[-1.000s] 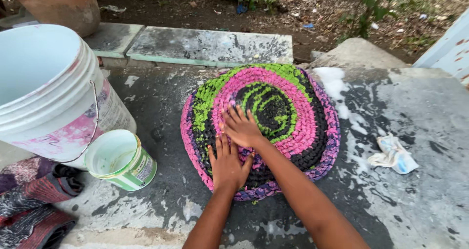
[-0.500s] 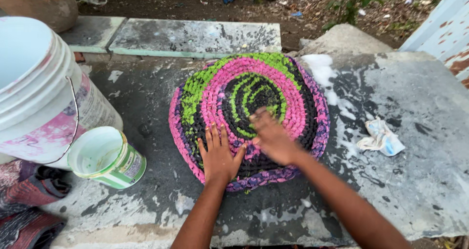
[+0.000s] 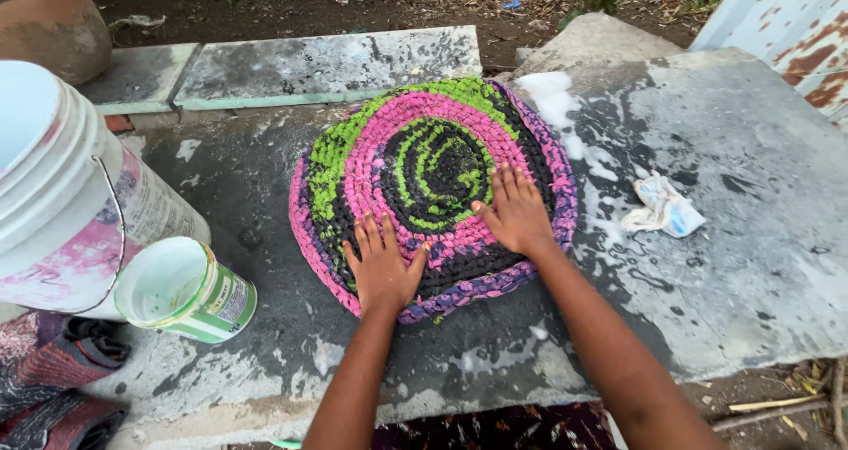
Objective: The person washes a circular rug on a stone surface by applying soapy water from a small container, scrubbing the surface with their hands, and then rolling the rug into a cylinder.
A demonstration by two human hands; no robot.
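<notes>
I see a wet grey stone tabletop (image 3: pixel 742 264) with soap foam streaked across its far right part. At its left edge stands a big white bucket (image 3: pixel 62 203), and just beside it, nearer me, a small green-and-white tub (image 3: pixel 181 293) lies tilted with its mouth open. A bundle of dark red cloth (image 3: pixel 53 379) sits at the lower left corner. In the middle of the tabletop lies the round braided mat (image 3: pixel 424 185), ringed in pink, green, black and purple, flat and wet. Nothing lies between the mat and my hands. A small crumpled white and blue wrapper (image 3: pixel 664 207) lies to the right of the mat, well apart from it.

Both hands press flat on the mat's near half, fingers spread, gripping nothing: left hand (image 3: pixel 382 264) at the near edge, right hand (image 3: pixel 515 210) further in toward the centre. Half a second ago the right hand was blurred mid-sweep; now it rests sharp and further right, and the two hands lie wider apart.
</notes>
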